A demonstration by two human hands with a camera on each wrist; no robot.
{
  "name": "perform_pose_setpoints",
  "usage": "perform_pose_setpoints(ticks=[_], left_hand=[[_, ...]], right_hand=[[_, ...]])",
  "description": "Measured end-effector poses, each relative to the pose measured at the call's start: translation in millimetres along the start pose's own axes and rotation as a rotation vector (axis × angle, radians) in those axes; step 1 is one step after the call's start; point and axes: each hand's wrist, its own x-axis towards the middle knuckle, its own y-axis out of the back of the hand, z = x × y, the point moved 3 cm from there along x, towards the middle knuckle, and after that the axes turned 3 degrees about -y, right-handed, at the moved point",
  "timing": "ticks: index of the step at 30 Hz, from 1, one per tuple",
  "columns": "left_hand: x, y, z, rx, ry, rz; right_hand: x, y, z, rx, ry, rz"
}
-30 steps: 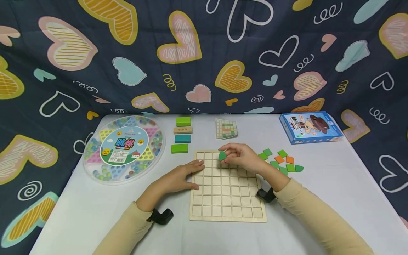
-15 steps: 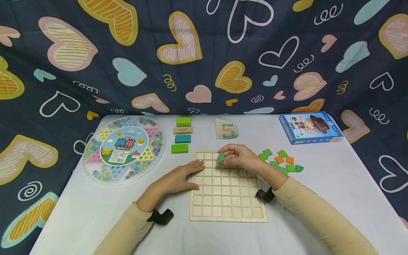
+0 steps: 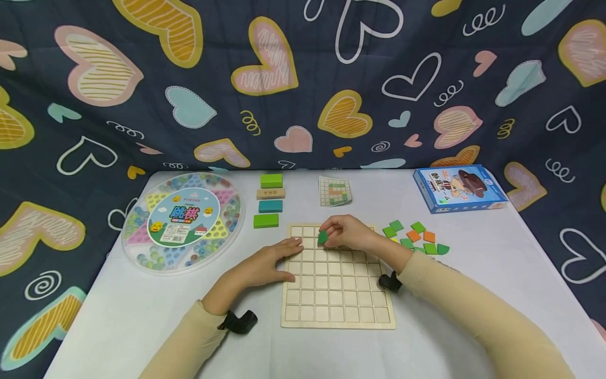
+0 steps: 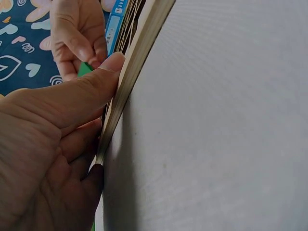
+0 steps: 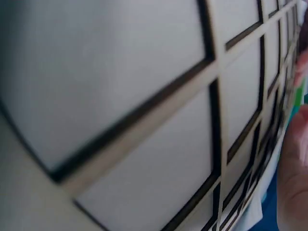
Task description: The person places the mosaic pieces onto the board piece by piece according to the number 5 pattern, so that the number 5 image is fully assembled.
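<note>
A wooden grid board (image 3: pixel 336 300) lies on the white table. My left hand (image 3: pixel 265 267) rests at its left side, fingers spread over the edge and upper-left cells, thumb lower on the same edge. Between the right hand's (image 3: pixel 349 233) thumb and fingers is a pinched green tile (image 3: pixel 322 237) with a rounded side, over the upper rows; contact with the board cannot be told. The left wrist view shows the left thumb (image 4: pixel 103 72) against the board's rim and part of the green tile (image 4: pixel 84 69) beyond. Grid cells fill most of the right wrist view.
Loose green and orange tiles (image 3: pixel 429 248) lie right of the board. A pattern card (image 3: pixel 335 191) and several coloured blocks (image 3: pixel 266 220) sit behind it. A round marble-game case (image 3: pixel 184 223) stands at left, a blue box (image 3: pixel 460 188) at back right.
The right hand has shifted slightly left and a little down over the board, carrying the green tile, which has turned slightly. The left hand has stayed in place.
</note>
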Motion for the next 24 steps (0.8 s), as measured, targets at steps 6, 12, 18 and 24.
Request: perform_pose_setpoints(ticks=[6,12,18,24], left_hand=[[-0.1,-1.0,-1.7,-0.004,0.018,-0.001],[0.4,-1.4,-2.2,-0.004,0.033,0.0],[0.7,-0.8,-2.5,0.0,0.026,0.0],[0.9,-1.4,-3.8,-0.002,0.023,0.001]], right_hand=[[6.5,-8.3,-2.8,-0.197,0.028,0.016],[6.0,-9.7,-4.2,-0.379,0.058,0.052],[3.3,-6.7,-3.4,-0.338,0.026,0.041],[0.9,-5.6,-4.6,-0.347,0.035,0.03]])
